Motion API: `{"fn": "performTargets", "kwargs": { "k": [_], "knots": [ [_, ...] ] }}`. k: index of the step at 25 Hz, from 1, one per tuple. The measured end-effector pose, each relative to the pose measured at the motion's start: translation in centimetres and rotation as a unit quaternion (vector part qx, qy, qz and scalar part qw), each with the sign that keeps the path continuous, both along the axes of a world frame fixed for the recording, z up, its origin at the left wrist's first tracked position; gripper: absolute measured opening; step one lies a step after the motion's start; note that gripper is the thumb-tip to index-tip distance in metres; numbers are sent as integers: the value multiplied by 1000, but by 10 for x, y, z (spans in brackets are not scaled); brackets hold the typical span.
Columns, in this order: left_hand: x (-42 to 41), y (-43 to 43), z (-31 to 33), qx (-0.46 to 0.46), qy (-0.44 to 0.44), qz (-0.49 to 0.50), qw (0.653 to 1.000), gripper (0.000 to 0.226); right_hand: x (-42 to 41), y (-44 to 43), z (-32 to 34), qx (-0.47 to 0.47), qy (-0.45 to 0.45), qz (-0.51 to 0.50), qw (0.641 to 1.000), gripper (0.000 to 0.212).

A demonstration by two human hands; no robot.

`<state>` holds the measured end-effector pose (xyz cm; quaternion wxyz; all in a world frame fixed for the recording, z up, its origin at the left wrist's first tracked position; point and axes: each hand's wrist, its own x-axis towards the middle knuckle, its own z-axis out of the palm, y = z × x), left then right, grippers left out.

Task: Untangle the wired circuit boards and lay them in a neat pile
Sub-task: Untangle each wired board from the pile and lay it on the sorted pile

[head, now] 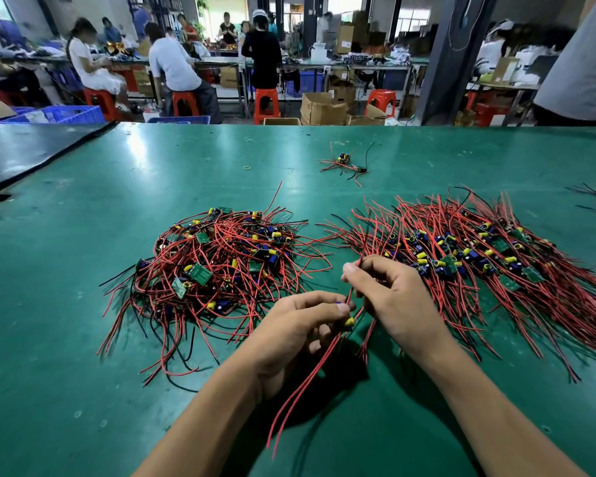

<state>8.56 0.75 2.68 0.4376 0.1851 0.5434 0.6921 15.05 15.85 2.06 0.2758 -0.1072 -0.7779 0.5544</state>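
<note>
Roughly half done, I'd judge: combed pile at right of frame, tangled heap left of centre on the counter left to sort. Left hand pinches one board at lower centre; right hand pinches its red wires. Few strays upper middle.

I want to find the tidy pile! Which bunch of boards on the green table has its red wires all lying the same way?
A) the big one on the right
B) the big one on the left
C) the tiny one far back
A: the right pile has its red wires combed one way, while the left heap is a jumble.
</note>
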Motion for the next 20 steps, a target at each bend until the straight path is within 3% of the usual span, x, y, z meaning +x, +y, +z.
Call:
{"fn": "performTargets", "kwargs": {
  "k": [3,8,12,16,20],
  "knots": [
    [-2,-1,-2,-29,74,24,997,10,0,7,1,-36,-20,-7,999,23],
    [-4,-1,-4,-14,54,54,997,10,-4,0,-1,-146,2,12,989,24],
    [-4,2,-8,-22,57,110,992,14,-6,-4,-9,-106,-17,36,994,21],
    [-3,0,-9,-7,60,161,985,10,-7,-8,-19,-13,-95,64,993,32],
    [-2,2,-11,-15,73,160,984,15,-9,-10,-19,-95,-74,61,991,24]
  ]
}}
